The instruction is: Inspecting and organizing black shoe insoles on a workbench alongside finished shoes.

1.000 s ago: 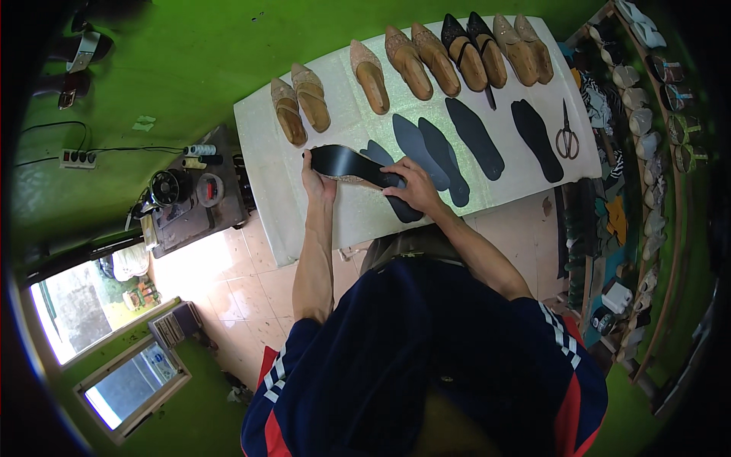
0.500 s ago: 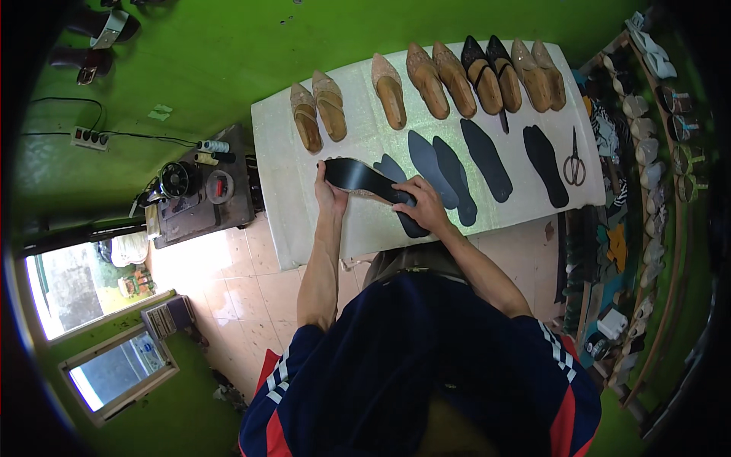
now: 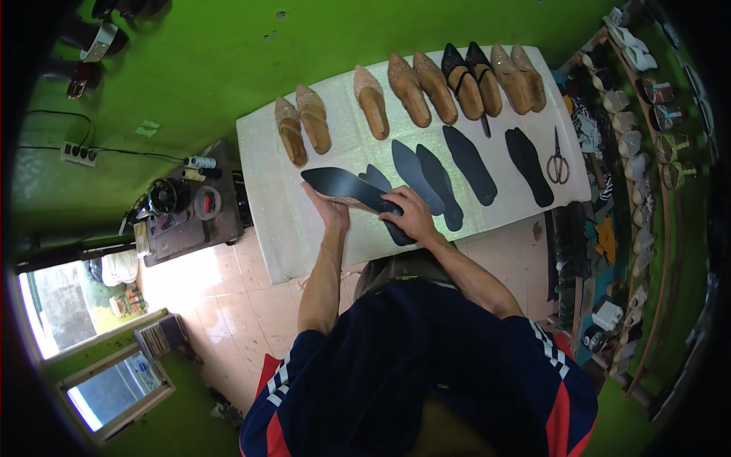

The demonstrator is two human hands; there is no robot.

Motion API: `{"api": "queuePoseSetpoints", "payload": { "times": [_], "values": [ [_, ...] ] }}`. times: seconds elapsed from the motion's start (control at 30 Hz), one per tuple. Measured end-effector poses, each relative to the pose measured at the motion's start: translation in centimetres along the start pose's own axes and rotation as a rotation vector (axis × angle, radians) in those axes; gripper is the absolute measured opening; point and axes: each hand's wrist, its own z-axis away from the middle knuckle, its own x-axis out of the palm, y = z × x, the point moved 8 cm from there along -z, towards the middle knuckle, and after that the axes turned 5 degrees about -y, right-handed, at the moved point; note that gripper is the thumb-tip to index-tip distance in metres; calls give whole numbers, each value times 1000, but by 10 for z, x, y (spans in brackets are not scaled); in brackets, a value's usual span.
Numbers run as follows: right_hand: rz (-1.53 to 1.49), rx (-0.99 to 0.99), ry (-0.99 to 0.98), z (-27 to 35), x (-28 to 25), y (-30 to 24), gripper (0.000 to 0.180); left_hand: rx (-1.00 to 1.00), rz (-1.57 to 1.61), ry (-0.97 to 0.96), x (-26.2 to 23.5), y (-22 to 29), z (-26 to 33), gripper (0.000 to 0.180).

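Note:
Above the near part of the table, I hold a pointed shoe [image 3: 333, 183] sole up. Its black sole faces me, and a strip of beige upper shows along the lower edge. My left hand [image 3: 332, 212] supports the toe half from below, its fingers mostly hidden behind the shoe. At the heel end my right hand [image 3: 412, 214] grips with its fingers on the sole. Beneath and beyond lie loose black soles: a pair [image 3: 438, 186] just right of the shoe, one longer sole [image 3: 470, 166] and a double one [image 3: 531, 167]. Another pair [image 3: 373, 177] is partly covered by the held shoe.
Several beige slip-on shoes [image 3: 372, 108] and a black pair [image 3: 462, 84] line the far edge of the white-covered table [image 3: 263, 190]. Scissors [image 3: 558, 166] lie at its right. A dark side table [image 3: 164, 242] with a fan [image 3: 163, 196] stands left; a shoe rack [image 3: 647, 228] stands right.
The shoe has tilted a little, so its beige side shows more under the sole. My left hand has slid lower beneath the toe. The whole view has shifted slightly.

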Motion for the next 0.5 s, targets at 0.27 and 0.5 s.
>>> {"api": "queuePoseSetpoints", "payload": {
  "times": [0.27, 0.5],
  "values": [
    [159, -16, 182, 54, -15, 12, 41, 187, -537, 261, 3, 66, -11, 77],
    [191, 23, 88, 81, 12, 49, 49, 254, -1340, 133, -91, 112, -57, 66]
  ]
}}
